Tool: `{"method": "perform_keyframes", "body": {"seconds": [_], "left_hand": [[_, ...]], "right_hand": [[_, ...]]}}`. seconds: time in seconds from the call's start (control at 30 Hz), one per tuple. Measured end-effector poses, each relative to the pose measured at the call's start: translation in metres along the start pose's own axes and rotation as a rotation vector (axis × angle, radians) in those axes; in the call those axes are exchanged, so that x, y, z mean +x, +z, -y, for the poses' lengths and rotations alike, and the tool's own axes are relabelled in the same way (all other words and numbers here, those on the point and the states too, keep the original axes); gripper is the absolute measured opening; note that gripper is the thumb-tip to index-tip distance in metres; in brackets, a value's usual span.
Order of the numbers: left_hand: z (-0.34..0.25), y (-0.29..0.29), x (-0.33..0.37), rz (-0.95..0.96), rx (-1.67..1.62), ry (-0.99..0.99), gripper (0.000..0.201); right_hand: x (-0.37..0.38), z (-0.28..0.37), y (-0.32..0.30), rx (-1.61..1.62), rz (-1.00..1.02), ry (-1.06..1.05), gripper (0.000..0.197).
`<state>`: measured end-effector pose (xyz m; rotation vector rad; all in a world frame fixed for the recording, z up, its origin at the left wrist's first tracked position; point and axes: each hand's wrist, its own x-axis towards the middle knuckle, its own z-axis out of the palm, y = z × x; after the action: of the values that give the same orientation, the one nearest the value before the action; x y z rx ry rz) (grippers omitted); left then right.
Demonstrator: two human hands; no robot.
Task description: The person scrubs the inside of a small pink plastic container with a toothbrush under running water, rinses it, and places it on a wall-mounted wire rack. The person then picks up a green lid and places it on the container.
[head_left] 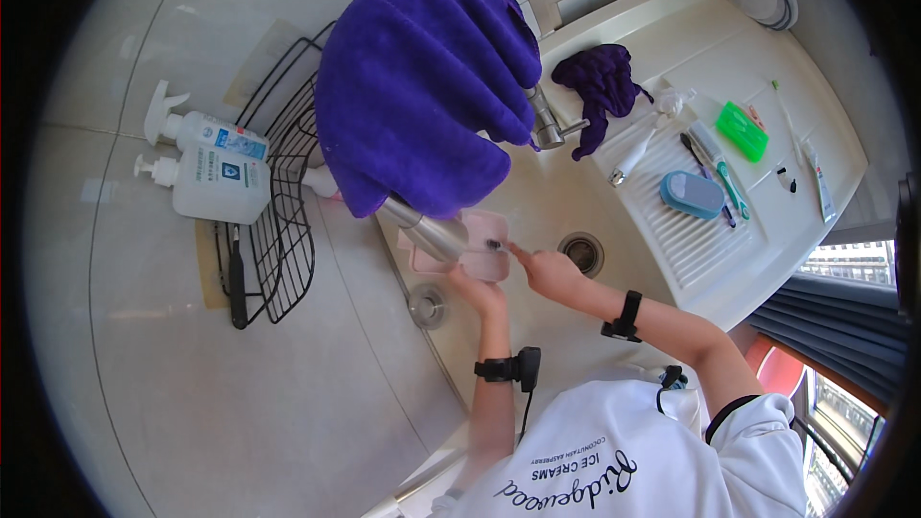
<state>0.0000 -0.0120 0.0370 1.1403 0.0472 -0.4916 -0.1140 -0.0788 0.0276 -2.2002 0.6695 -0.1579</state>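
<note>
Cream sink basin (549,200); purple plush towel (422,86) over the metal tap (434,236); by its spout, a pink box (487,227) — held in the left hand (477,294); the right hand (554,274) points at a small dark item (493,245) there — gripped or not, I cannot tell.

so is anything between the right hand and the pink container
Nothing visible: the right hand has a finger at the right edge of the pink container. The metal faucet spout hides part farther left.
</note>
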Motion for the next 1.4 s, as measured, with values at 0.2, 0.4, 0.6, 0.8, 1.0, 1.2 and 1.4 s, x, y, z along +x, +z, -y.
{"method": "perform_keyframes", "body": {"seconds": [0.2, 0.4, 0.6, 0.8, 1.0, 1.2, 1.4], "left_hand": [[-0.002, 0.016, -0.013, -0.075, 0.120, 0.085, 0.040], [-0.003, 0.003, -0.008, -0.080, 0.122, 0.054, 0.037], [0.009, 0.001, -0.005, -0.068, 0.107, 0.119, 0.036], [0.008, -0.012, 0.007, 0.015, 0.158, 0.109, 0.048], [-0.005, 0.004, -0.004, -0.028, 0.002, 0.011, 0.045], [0.002, -0.003, 0.000, -0.014, 0.036, -0.036, 0.044], [0.010, -0.022, 0.015, 0.017, -0.027, -0.198, 0.041]], "right_hand": [[-0.005, 0.007, 0.009, 0.099, -0.054, -0.057, 0.051], [-0.023, 0.015, 0.026, 0.131, -0.024, -0.004, 0.050], [0.024, -0.011, 0.028, 0.046, -0.180, -0.040, 0.049], [-0.019, 0.030, 0.025, 0.147, 0.041, -0.026, 0.062], [-0.006, 0.006, -0.004, 0.209, 0.122, 0.089, 0.070], [-0.011, -0.003, 0.004, 0.147, 0.136, -0.064, 0.067], [0.004, -0.025, 0.006, 0.191, 0.064, 0.013, 0.063]]}}
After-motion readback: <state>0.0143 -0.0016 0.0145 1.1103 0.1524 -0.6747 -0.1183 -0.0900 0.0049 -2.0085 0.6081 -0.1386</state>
